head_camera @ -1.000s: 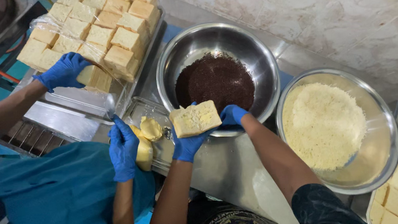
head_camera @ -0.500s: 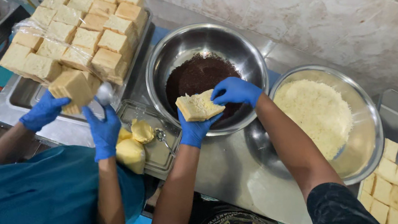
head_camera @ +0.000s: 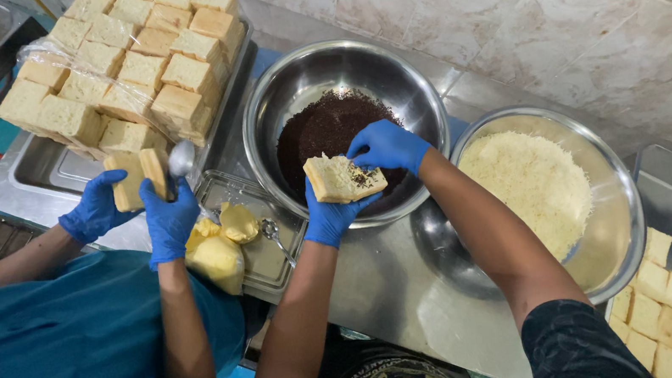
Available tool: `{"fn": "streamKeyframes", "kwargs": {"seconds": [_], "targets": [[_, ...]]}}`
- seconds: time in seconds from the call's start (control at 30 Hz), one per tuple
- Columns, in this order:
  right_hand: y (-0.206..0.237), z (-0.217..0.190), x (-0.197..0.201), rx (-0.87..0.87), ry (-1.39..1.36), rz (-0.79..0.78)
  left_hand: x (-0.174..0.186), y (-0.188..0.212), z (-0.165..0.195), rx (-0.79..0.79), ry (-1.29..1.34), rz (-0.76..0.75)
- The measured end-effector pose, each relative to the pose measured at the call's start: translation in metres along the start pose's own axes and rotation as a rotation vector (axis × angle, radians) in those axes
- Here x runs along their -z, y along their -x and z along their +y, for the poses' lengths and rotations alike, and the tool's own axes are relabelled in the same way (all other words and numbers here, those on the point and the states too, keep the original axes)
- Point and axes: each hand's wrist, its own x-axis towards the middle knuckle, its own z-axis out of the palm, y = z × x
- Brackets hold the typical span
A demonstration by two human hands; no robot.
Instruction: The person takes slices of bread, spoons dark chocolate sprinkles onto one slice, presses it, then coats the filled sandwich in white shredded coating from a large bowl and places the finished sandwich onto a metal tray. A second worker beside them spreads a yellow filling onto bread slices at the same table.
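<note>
Bread slice (head_camera: 343, 178) sits mid-frame over the near rim of the steel bowl (head_camera: 409, 86) of dark sprinkles (head_camera: 325, 130). Left hand (head_camera: 329, 214) cups it from below, right hand (head_camera: 386, 147) pinches its upper right edge (both hands closed on it). Right of that: bowl of grated cheese (head_camera: 527, 182). Left: butter tray (head_camera: 276, 256) on the table (head_camera: 382, 286). A co-worker's gloved hands (head_camera: 169, 218) hold more bread (head_camera: 139, 175) beside the bread stack (head_camera: 124, 61), upper left.

A split bread piece (head_camera: 343, 178) is held over the steel bowl of chocolate sprinkles (head_camera: 329, 130) by the left hand (head_camera: 327, 216), while its right end is pinched by the right hand (head_camera: 386, 147). A bowl of grated cheese (head_camera: 536, 181) is seen just beside it. At the left, another bread slice (head_camera: 140, 175) is gripped by a co-worker's gloved hands (head_camera: 169, 218) near the butter tray (head_camera: 251, 229).
</note>
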Motion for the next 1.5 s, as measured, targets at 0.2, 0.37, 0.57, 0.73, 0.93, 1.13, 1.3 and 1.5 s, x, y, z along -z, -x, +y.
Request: {"fn": "streamKeyframes", "kwargs": {"seconds": [0.2, 0.37, 0.57, 0.73, 0.93, 1.13, 1.3, 1.5], "targets": [[-0.002, -0.011, 0.003, 0.071, 0.108, 0.038, -0.001, 0.003, 0.004, 0.004, 0.002, -0.038], [0.004, 0.002, 0.013, 0.185, -0.043, 0.155, -0.004, 0.009, 0.017, 0.010, 0.107, -0.099], [0.007, 0.012, -0.034, -0.194, 0.090, 0.011, -0.001, 0.020, 0.037, -0.094, 0.069, -0.117], [-0.001, -0.012, -0.096, -0.021, 0.182, -0.055, 0.002, 0.018, 0.039, -0.115, 0.109, -0.141], [-0.003, -0.011, -0.098, -0.149, 0.141, -0.124, 0.006, 0.018, 0.040, -0.148, 0.081, -0.130], [0.016, 0.011, -0.028, -0.249, -0.412, -0.056, 0.006, 0.014, 0.042, -0.169, 0.027, -0.010], [0.011, 0.000, 0.000, -0.080, -0.290, -0.020, 0.005, 0.002, 0.024, -0.118, 0.012, -0.039], [-0.007, -0.007, -0.006, 0.022, -0.038, 0.023, 0.004, -0.006, 0.012, -0.070, -0.005, -0.143]]}}
